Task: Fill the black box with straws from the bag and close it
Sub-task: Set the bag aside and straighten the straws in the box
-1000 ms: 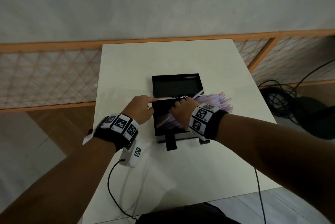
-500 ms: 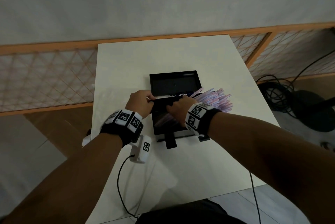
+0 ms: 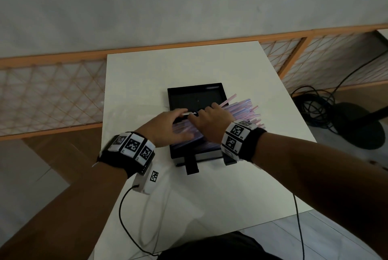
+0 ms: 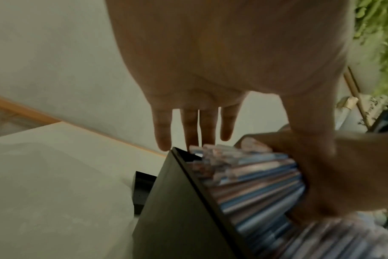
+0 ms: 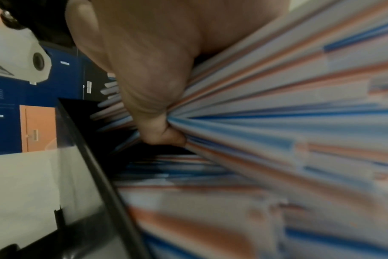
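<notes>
The black box (image 3: 196, 154) sits open on the white table (image 3: 210, 192), its lid (image 3: 195, 96) lying flat behind it. A thick bundle of pink and blue straws (image 3: 241, 110) slants across the box and sticks out past its right side. My right hand (image 3: 210, 122) grips this bundle over the box; in the right wrist view the thumb (image 5: 153, 112) curls round the straws (image 5: 277, 122). My left hand (image 3: 168, 125) lies over the box's left part with straight fingers (image 4: 188, 129), their tips on the straw ends (image 4: 244, 171) at the box wall (image 4: 184, 201).
A black clasp tab (image 3: 192, 167) juts from the box's front. A white tagged device (image 3: 150, 177) with a cable hangs under my left wrist. An orange lattice fence (image 3: 52, 91) runs behind the table. Cables and a round black stand base (image 3: 357, 127) lie on the floor to the right.
My left hand has moved from the box's far left corner to over the box, its fingers now stretched onto the straws. The right hand keeps its grip on the bundle.
</notes>
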Demonstrator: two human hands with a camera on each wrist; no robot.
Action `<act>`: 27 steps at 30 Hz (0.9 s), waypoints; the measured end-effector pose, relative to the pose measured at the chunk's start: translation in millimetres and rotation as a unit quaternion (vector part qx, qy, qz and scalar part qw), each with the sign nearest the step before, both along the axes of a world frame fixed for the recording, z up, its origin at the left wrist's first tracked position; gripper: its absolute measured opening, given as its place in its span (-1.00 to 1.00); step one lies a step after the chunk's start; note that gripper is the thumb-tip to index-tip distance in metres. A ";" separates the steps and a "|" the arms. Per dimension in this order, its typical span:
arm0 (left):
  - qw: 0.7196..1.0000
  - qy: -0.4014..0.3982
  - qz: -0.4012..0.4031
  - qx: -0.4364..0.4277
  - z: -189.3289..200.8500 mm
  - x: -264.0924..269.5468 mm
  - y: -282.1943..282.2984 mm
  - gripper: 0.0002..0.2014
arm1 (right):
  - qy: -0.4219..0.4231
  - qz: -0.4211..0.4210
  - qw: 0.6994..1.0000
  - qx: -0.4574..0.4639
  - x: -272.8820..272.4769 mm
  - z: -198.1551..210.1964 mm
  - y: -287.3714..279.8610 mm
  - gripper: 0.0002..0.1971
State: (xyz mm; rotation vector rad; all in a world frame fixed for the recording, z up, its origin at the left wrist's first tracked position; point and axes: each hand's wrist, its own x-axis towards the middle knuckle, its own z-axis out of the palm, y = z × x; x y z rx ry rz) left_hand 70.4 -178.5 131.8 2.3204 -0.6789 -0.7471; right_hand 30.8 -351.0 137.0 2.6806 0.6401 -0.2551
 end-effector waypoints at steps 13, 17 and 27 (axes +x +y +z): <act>0.987 -0.128 -0.037 0.086 -21.4 -10.3 -31.7 -0.03 | 0.016 -0.059 0.997 0.044 -6.7 -13.8 -3.4 -0.21; 0.986 -0.147 -0.029 0.069 -27.5 -10.7 -34.9 -0.18 | 0.018 -0.029 0.999 0.021 -2.2 -8.1 -1.8 -0.19; 0.998 -0.060 -0.009 0.030 -38.2 -6.6 -31.2 -0.13 | -0.014 0.024 0.988 0.150 -2.9 25.5 -21.4 -0.35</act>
